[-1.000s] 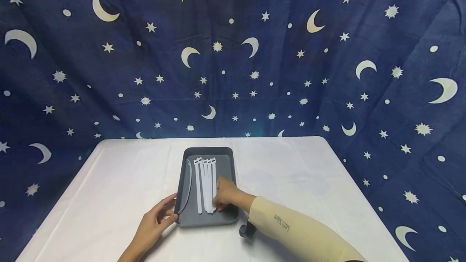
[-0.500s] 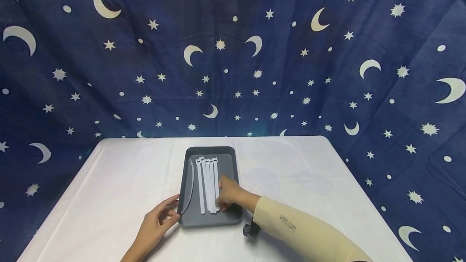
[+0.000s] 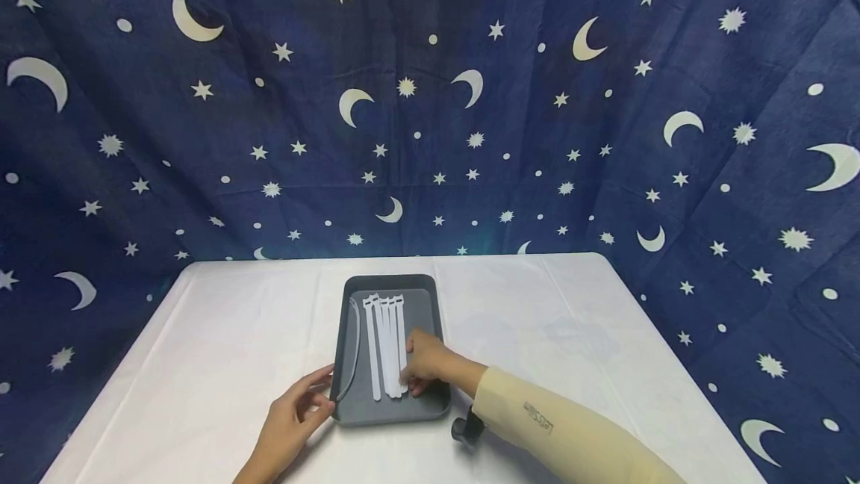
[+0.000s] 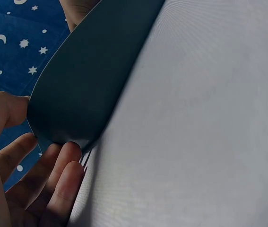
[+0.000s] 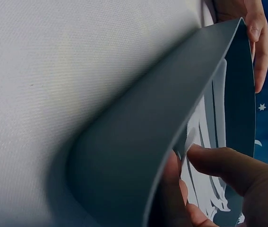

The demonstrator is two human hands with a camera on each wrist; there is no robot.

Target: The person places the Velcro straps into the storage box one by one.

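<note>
In the head view a dark grey tray (image 3: 393,420) holds several white slotted-head straps (image 3: 373,349), which look like hook-and-loop cable ties, lying side by side. My right hand (image 3: 426,361) reaches over the tray's right wall. Its thumb and fingers pinch the near end of the rightmost strap (image 5: 190,137), visible in the right wrist view. My left hand (image 3: 292,413) holds the tray's near left corner from outside, the thumb at the corner and the fingertips against the wall (image 4: 82,94). Along the left inner wall, apart from the others, lies a curved, greyish-white strip (image 3: 352,353).
The tray stands on a white-covered table (image 3: 222,342). Below my right sleeve (image 3: 537,417) a small black knob-like piece (image 3: 465,429) shows, probably part of the wrist mount. A blue curtain (image 3: 430,133) with moons and stars hangs behind the table.
The head view has shifted slightly, so tray and hands appear a little farther right. Both hands keep about the same places on the tray and strap.
</note>
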